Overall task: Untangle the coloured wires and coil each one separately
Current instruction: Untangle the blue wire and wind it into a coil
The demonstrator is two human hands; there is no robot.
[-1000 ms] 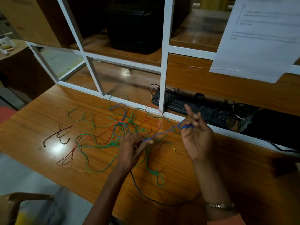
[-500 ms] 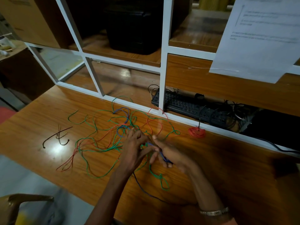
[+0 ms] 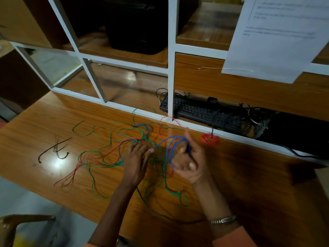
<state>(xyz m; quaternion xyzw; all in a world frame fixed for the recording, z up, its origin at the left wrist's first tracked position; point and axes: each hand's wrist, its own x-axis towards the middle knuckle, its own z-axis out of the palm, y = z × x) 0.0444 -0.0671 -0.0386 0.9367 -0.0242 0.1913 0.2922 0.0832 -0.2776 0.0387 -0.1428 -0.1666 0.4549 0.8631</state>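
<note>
A tangle of green wires (image 3: 99, 163), red wires (image 3: 71, 177) and a blue wire (image 3: 170, 139) lies spread on the wooden table (image 3: 249, 184). My right hand (image 3: 188, 161) is raised palm up, with loops of the blue wire wound around its fingers. My left hand (image 3: 137, 157) lies just left of it over the tangle and pinches the blue wire at its fingertips. The blue wire's dark tail (image 3: 153, 207) runs toward the table's near edge. A finished red coil (image 3: 210, 139) sits by the white frame.
Short black wire pieces (image 3: 55, 150) lie at the left of the table. A white window frame (image 3: 170, 68) borders the far side, with a black keyboard (image 3: 201, 111) and cables behind it. A paper sheet (image 3: 276, 38) hangs at top right. A chair corner (image 3: 10, 227) shows bottom left.
My right hand dropped from a raised pull down to the tangle, then lifted again with blue loops around its fingers. The left hand stayed over the tangle.
</note>
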